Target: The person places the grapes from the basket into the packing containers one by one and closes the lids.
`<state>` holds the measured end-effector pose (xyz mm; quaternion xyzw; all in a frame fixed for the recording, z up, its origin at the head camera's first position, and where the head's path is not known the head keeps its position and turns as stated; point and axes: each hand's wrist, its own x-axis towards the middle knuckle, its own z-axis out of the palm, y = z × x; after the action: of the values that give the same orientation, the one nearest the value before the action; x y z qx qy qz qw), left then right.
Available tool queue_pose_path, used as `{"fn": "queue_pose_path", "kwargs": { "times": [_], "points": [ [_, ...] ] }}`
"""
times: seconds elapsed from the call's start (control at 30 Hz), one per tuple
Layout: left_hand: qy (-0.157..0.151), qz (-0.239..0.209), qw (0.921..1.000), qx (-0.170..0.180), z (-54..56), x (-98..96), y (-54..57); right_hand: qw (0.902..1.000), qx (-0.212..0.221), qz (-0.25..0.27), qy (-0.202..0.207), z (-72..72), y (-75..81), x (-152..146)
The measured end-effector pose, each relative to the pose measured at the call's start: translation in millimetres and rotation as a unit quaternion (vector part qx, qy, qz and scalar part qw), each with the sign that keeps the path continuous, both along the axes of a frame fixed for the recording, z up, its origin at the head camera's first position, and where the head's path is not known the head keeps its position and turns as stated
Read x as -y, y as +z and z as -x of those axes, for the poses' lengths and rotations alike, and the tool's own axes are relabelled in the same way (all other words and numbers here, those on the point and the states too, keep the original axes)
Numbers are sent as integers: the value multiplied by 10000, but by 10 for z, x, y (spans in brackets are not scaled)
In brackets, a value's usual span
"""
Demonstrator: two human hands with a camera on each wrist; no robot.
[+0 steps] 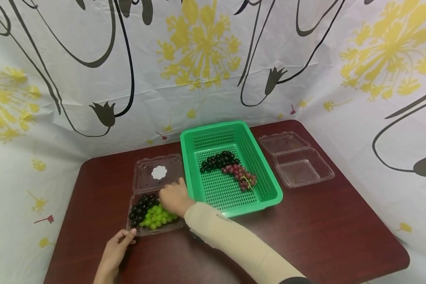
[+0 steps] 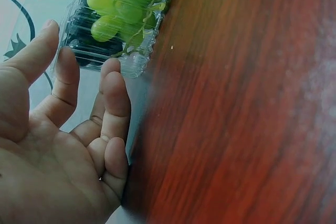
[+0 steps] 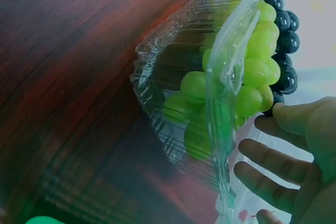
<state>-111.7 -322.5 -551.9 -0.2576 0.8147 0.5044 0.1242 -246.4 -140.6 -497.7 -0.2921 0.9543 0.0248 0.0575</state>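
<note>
A clear plastic fruit box [image 1: 158,230] stands on the left of the table with its lid folded back. In it, a bunch of black grapes [image 1: 139,211] lies behind a bunch of green grapes [image 1: 157,217]. My left hand [image 1: 117,249] holds the box's near left corner between thumb and forefinger. From the right, my right hand [image 1: 175,198] reaches over the box. In the right wrist view its thumb and forefinger pinch at the end of the black grapes [image 3: 286,80], beside the green grapes [image 3: 255,72]; the other fingers are loosely extended.
A green plastic basket [image 1: 277,195] beside the box holds a bunch of black grapes [image 1: 218,161] and a bunch of red grapes [image 1: 239,175]. A second clear box [image 1: 303,167], lid open, stands at the right. Patterned cloth [image 1: 213,98] hangs behind the table.
</note>
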Motion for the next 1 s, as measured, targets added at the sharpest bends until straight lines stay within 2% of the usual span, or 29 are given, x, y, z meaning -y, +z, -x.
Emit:
{"fn": "queue_pose_path", "kwargs": {
  "times": [0.2, 0.37, 0.43, 0.53, 0.7, 0.87, 1.0],
  "points": [
    [-21, -57, 10000, -52, 13, -1, 2, 9999, 140, 20, -81, 9, 56, -9],
    [-8, -174, 9998, -56, 42, -6, -6, 9999, -124, -29, -3, -27, 145, -5],
    [-8, -216, 9997, -90, 49, -8, -10, 9995, -287, 7, 162, -62, 177, 21],
    [39, -221, 9997, -118, 43, -10, -13, 9972, -394, 17, 632, -145, 204, 76],
    [105, -191, 9995, -210, 19, -7, -19, 9901, -281, -181, 1362, -284, 194, 150],
    [67, -133, 9996, -229, 0, 6, -29, 9875, -51, -488, 1497, -345, 138, 159],
    [71, -136, 9997, -211, -10, 15, -27, 9882, 21, -483, 1456, -351, 79, 161]
  ]
}}
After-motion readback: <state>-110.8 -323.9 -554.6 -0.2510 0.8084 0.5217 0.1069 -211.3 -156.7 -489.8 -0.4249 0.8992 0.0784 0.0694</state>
